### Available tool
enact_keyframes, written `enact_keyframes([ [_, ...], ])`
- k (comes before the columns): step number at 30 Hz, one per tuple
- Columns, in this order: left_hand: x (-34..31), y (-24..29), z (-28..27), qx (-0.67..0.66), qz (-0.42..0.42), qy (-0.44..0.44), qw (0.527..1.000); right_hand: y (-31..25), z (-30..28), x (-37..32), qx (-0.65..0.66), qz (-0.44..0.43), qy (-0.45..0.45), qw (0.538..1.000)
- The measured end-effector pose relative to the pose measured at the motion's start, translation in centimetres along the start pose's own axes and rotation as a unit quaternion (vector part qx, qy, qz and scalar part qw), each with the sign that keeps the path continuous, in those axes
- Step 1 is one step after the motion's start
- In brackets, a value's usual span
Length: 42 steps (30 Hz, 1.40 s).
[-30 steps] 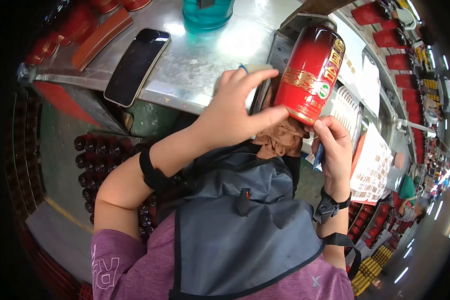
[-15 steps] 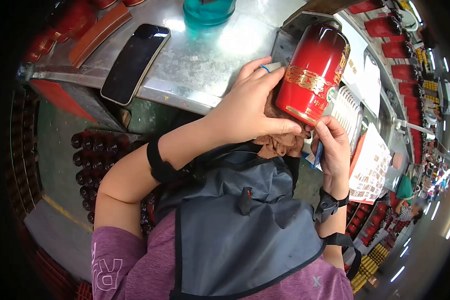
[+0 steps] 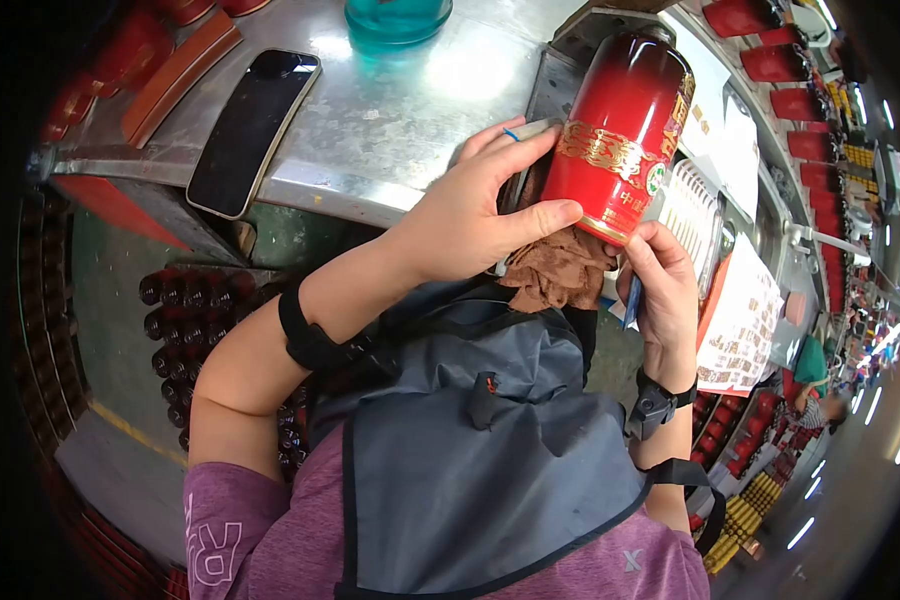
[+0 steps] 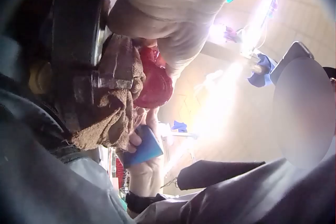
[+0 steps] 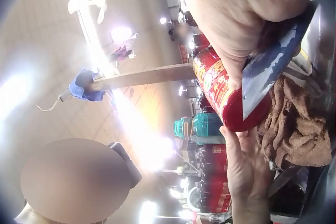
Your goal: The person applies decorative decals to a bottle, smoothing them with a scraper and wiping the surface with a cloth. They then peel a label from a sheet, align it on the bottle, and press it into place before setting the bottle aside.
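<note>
Centrally, left hand (image 3: 470,215) gripping red bottle (image 3: 620,130) with gold Chinese lettering, right hand (image 3: 670,295) pinching blue card (image 4: 144,148)

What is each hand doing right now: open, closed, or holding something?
Left hand: grips the red bottle near its base.
Right hand: pinches a blue flat piece by the bottle's base.
</note>
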State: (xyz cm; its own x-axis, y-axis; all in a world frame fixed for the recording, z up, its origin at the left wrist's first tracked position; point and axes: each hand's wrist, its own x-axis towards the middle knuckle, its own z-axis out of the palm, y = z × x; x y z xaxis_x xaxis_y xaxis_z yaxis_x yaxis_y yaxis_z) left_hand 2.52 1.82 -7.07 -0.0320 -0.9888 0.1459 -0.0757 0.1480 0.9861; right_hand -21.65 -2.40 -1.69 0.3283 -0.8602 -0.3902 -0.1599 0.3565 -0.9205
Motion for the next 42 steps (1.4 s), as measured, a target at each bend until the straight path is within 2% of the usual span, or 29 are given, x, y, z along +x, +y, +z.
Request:
enact_keyframes([
  [12, 0.1, 0.3, -0.4, -0.005, -0.011, -0.017, 1.000, -0.1, -0.1, 0.0, 0.015, -0.007, -0.008, 1.000],
  [33, 0.1, 0.7, -0.1, -0.006, -0.006, 0.028, 1.000, 0.0, -0.1, 0.1, 0.026, -0.012, -0.015, 0.999],
  [35, -0.3, 2.2, -0.7, 0.163, 0.060, 0.072, 0.982, 0.0, -0.2, 0.1, 0.027, -0.013, -0.015, 0.999],
  [36, -0.3, 2.9, -1.1, 0.163, 0.061, 0.071, 0.982, -0.1, -0.1, 0.0, 0.023, -0.011, -0.013, 1.000],
  [37, -0.3, 3.4, -1.4, 0.230, 0.184, 0.051, 0.954, -0.1, -0.1, 0.0, 0.019, -0.008, -0.011, 1.000],
  [38, -0.4, 3.7, -1.5, 0.293, 0.302, 0.031, 0.907, -0.2, -0.1, 0.0, 0.019, -0.008, -0.009, 1.000],
  [40, -0.5, 4.3, -0.2, 0.305, 0.278, 0.032, 0.910, -0.1, -0.1, 0.0, 0.032, -0.008, -0.018, 0.999],
  [42, 0.1, 4.8, 0.1, 0.264, 0.184, 0.065, 0.945, -0.1, -0.1, 0.0, 0.026, -0.009, -0.016, 0.999],
])
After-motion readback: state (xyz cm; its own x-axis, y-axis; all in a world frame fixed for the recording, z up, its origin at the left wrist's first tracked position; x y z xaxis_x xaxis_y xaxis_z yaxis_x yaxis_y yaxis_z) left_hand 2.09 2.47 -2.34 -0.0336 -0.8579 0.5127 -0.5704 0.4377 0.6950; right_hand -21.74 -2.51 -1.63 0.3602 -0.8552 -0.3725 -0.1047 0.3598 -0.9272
